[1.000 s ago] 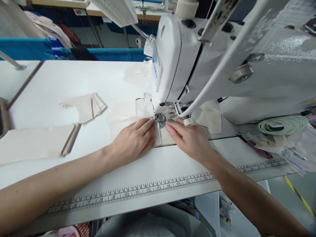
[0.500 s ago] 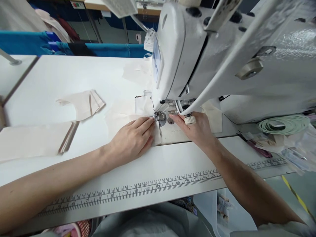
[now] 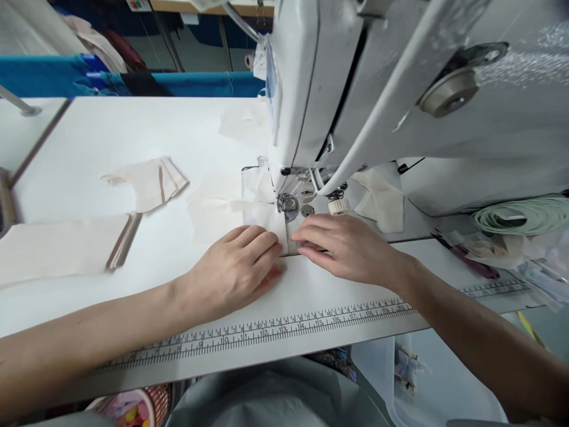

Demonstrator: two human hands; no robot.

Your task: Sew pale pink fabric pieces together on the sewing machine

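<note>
A pale cream fabric piece (image 3: 213, 216) lies flat on the machine bed, its right part beside the presser foot (image 3: 284, 203) of a white sewing machine (image 3: 355, 107). My left hand (image 3: 237, 267) is at its near right corner, fingers curled together over the edge; the thumb is blurred and its grip partly hidden. My right hand (image 3: 342, 244) hovers just to the right of that corner, fingers loosely stretched and slightly apart, with nothing seen in them. Right of the needle area, behind my right hand, lies another cream fabric piece (image 3: 384, 201).
Stacked cream cut pieces (image 3: 66, 246) and a smaller curved stack (image 3: 149, 184) lie left. A printed ruler (image 3: 284, 329) runs along the table's front edge. Coiled green tape (image 3: 520, 216) and scraps sit right. Below are a plastic bin (image 3: 448, 385) and a pink basket (image 3: 157, 403).
My right hand has come away from beneath the machine head toward me, beside the fabric's near corner. My left hand has slid nearer, away from the presser foot. The view has shifted closer.
</note>
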